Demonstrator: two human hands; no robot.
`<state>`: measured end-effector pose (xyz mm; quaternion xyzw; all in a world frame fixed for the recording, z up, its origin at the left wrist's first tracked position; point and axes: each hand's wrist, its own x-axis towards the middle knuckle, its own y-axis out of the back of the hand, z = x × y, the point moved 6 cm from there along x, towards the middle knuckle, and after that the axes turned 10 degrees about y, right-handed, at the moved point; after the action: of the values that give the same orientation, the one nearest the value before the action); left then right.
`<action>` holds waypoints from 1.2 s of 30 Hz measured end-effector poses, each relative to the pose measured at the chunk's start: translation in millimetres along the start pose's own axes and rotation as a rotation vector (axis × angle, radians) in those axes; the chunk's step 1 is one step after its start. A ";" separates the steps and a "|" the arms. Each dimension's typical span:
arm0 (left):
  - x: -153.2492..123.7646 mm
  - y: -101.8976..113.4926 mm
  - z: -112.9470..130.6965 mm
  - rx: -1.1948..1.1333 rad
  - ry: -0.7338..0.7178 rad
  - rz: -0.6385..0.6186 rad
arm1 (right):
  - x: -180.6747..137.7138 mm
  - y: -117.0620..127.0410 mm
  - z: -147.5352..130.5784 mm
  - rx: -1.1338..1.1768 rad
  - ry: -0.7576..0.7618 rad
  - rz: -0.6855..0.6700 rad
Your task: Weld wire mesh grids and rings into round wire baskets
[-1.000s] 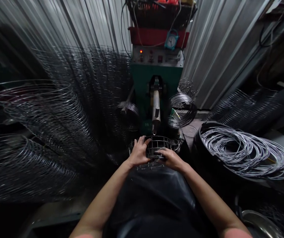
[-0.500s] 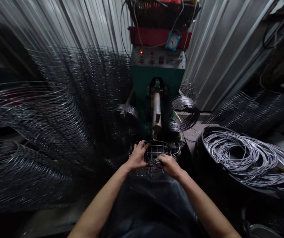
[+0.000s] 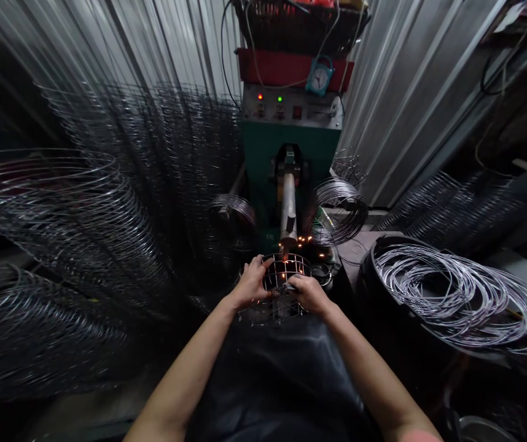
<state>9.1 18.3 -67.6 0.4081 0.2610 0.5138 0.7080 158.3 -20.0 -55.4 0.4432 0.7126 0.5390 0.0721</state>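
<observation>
A round wire cage point(image 3: 287, 276) made of welded steel rings and bars sits right under the vertical electrode arm point(image 3: 288, 205) of a green spot-welding machine point(image 3: 288, 144). The electrode tip meets the cage's upper rim, and orange sparks scatter there. My left hand point(image 3: 254, 283) grips the cage's near left side. My right hand point(image 3: 307, 293) holds its near right side, with the fingers over the wire. The cage's lower part hangs below both hands against my dark apron point(image 3: 277, 380).
Tall stacks of wire rings point(image 3: 51, 209) fill the left side. A black tub point(image 3: 383, 294) of loose wire hoops stands to the right. Wire coils point(image 3: 337, 212) hang beside the machine, below its control panel point(image 3: 291, 109) and a blue clock point(image 3: 319, 77). Corrugated metal sheeting point(image 3: 406, 80) forms the wall.
My hands have raised the cage against the electrode tip, and sparks now fly there. A green lamp on the control panel is lit, which it was not before.
</observation>
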 end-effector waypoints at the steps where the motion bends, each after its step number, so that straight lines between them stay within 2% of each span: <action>1: -0.3 0.1 0.2 0.004 0.002 0.011 | -1.9 -0.8 0.6 -0.002 -0.008 0.006; 4: 2.2 0.2 -0.2 0.020 0.024 0.025 | -3.4 -3.8 4.7 -0.017 -0.039 0.022; 10: 19.2 7.8 -3.5 0.046 0.122 0.040 | 13.3 -3.5 20.4 -0.022 -0.150 0.112; 13: 20.8 8.0 -3.5 0.038 0.109 0.065 | 7.3 0.9 18.0 0.110 -0.185 0.279; 15: 21.0 7.4 -4.6 0.028 0.100 0.083 | -9.2 3.6 19.3 0.252 -0.270 0.449; 17: 23.8 7.8 -6.7 0.019 0.107 0.092 | -34.8 -2.6 28.5 0.468 -0.460 0.578; 19: 30.2 10.3 -10.0 0.013 0.134 0.095 | -65.8 -20.3 40.3 0.723 -0.697 0.621; 21: 38.7 13.6 -13.5 0.006 0.168 0.089 | -98.0 -38.3 47.6 0.871 -0.848 0.641; 23: 46.9 15.6 -15.0 0.005 0.186 0.073 | -127.3 -47.7 50.2 0.798 -0.853 0.670; 26: 54.9 15.7 -13.7 0.001 0.200 0.060 | -162.2 -55.6 45.8 0.521 -0.806 0.677; 28: 56.4 15.3 -12.1 -0.002 0.206 0.065 | -175.5 -61.2 43.6 0.524 -0.832 0.701; 31: 51.5 14.9 -15.8 -0.007 0.198 0.052 | -183.7 -62.9 50.2 0.845 -0.963 0.922; 33: 42.5 13.4 -27.8 -0.016 0.196 0.016 | -182.0 -61.7 57.5 1.120 -1.060 1.059; 36: 23.7 6.5 -60.3 -0.043 0.258 -0.067 | -173.3 -57.1 65.9 1.416 -1.117 1.058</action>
<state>-33.9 60.1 -93.0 0.3143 0.3523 0.5434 0.6941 268.3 -98.0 -194.9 0.8255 0.4460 -0.3205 -0.1301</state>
